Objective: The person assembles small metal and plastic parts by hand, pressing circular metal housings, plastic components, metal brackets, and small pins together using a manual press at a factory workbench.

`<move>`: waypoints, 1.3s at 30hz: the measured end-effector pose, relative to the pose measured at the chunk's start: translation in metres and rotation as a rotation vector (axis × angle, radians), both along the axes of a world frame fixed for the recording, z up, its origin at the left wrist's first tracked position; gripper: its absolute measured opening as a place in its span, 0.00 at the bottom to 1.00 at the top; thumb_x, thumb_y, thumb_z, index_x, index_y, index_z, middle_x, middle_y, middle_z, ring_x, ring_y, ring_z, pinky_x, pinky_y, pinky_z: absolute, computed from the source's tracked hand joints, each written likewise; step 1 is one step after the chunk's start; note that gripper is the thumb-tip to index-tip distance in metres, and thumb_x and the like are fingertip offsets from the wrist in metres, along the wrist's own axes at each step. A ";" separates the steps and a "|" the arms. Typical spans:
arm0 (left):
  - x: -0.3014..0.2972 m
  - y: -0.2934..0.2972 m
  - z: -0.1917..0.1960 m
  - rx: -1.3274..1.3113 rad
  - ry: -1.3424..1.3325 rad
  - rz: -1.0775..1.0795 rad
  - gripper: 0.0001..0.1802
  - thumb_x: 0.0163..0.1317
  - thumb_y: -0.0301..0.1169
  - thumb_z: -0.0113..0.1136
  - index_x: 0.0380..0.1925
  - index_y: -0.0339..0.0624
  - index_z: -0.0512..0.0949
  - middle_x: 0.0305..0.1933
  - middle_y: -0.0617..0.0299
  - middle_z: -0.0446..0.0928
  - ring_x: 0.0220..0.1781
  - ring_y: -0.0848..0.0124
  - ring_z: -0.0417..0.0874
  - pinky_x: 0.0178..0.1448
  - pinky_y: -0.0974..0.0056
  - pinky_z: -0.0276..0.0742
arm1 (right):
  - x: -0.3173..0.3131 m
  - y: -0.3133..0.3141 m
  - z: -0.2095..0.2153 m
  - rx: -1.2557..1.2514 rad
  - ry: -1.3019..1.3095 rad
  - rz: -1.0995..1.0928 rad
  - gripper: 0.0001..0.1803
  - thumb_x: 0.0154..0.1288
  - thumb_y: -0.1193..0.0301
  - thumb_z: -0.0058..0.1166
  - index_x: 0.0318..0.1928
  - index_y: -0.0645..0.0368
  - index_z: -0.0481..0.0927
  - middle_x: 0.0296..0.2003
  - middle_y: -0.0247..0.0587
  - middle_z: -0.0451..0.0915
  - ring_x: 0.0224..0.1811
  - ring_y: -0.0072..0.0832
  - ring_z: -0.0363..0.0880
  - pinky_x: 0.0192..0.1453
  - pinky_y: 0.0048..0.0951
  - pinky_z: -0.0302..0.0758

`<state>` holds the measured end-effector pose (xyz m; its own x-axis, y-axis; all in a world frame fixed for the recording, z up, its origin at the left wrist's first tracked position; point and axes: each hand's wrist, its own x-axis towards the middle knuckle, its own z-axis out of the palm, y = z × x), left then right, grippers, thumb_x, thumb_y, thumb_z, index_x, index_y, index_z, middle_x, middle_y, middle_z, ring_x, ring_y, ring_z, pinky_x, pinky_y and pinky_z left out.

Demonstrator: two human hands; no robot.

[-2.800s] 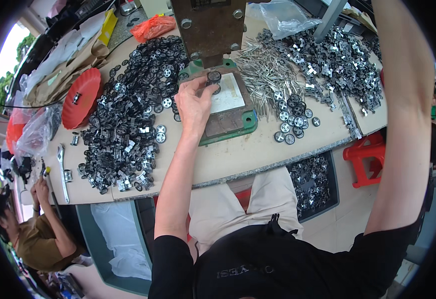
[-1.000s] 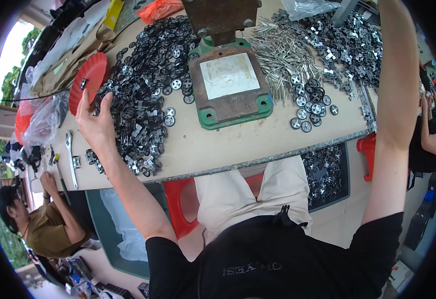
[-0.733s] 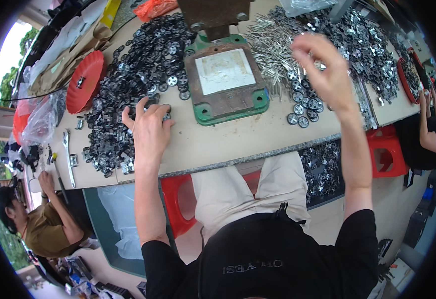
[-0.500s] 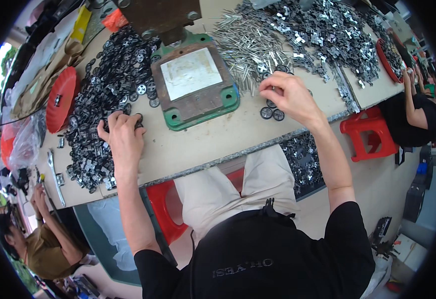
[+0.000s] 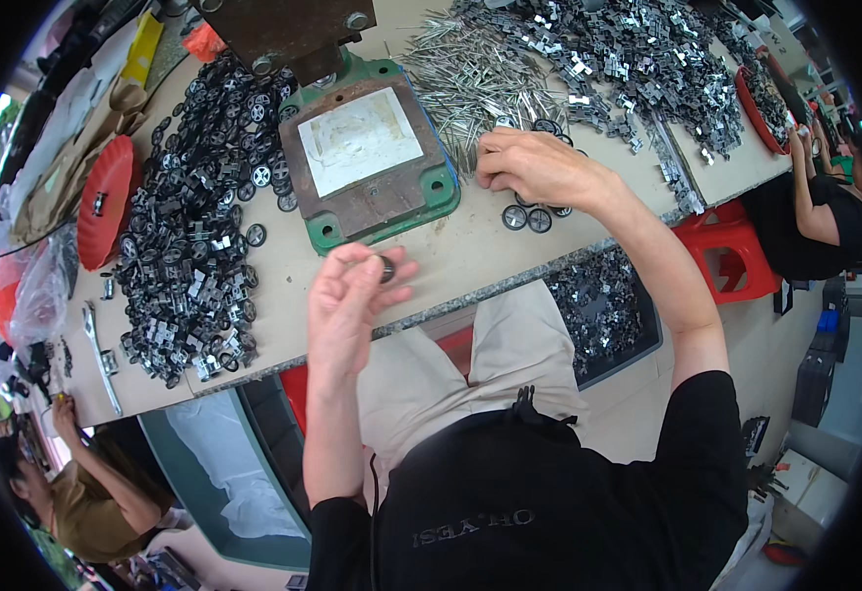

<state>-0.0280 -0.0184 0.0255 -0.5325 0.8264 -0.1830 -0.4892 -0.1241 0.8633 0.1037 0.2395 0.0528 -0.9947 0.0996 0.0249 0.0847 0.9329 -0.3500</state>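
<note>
My left hand (image 5: 344, 300) is raised over the table's near edge, in front of the green press base (image 5: 332, 234). Its thumb and fingers pinch a small black wheel (image 5: 387, 269). Farther right, my right hand (image 5: 541, 167) reaches to the near side of a heap of thin metal pins (image 5: 465, 84). Its fingers are curled together, and whatever lies between them is hidden. Several loose wheels (image 5: 540, 220) lie on the tabletop just below that hand. To the left of the press spreads a big pile of black wheels and small metal parts (image 5: 180, 261).
A white plate (image 5: 357, 141) covers the press base, with the press head (image 5: 283, 30) above. Small metal clips (image 5: 628, 59) are heaped at the back right. A red dish (image 5: 106, 202) and a wrench (image 5: 101, 360) lie left. Co-workers sit on both sides; a red stool (image 5: 731, 256) stands right.
My left hand has left the pile and moved right toward the table's near edge, a wheel now showing in its fingers. My right hand has shifted slightly left to the pins.
</note>
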 end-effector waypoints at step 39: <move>0.025 0.020 -0.004 0.012 -0.369 -0.149 0.23 0.69 0.24 0.42 0.63 0.28 0.59 0.59 0.46 0.70 0.61 0.58 0.73 0.66 0.58 0.70 | 0.002 -0.087 -0.010 -1.226 0.326 -0.264 0.06 0.64 0.75 0.54 0.40 0.64 0.78 0.32 0.38 0.82 0.36 0.19 0.80 0.39 0.20 0.76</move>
<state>-0.0027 0.0015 0.0219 -0.3066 0.8931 -0.3293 -0.7799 -0.0373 0.6248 0.1054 0.1522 0.0432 -0.9070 0.4208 0.0145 -0.0349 -0.0407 -0.9986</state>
